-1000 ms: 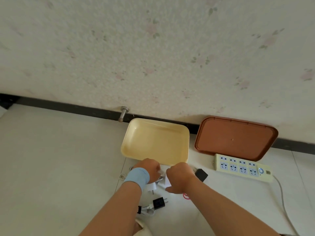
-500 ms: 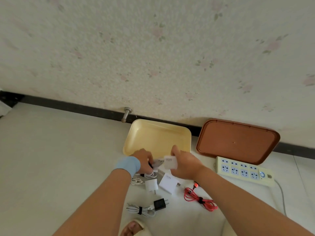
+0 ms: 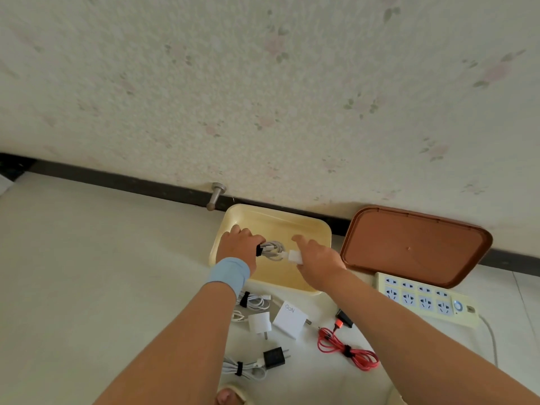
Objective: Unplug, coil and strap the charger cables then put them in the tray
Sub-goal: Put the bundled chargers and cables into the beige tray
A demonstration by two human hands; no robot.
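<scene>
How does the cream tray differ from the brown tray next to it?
The cream tray is pale yellow; the brown tray is reddish brown. The cream tray lies flat on the floor, while the brown tray seems propped against the wall. The cream tray has a coiled white cable over it; the brown tray holds nothing. Both are rounded rectangles.

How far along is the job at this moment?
Done: the power strip has nothing plugged in, and the cables in view are coiled and strapped. In hand: the left hand grips a grey coil, the right hand pinches its white charger, both over the yellow tray. Left: the red cable, the black charger and the white coil lie on the floor.
</scene>
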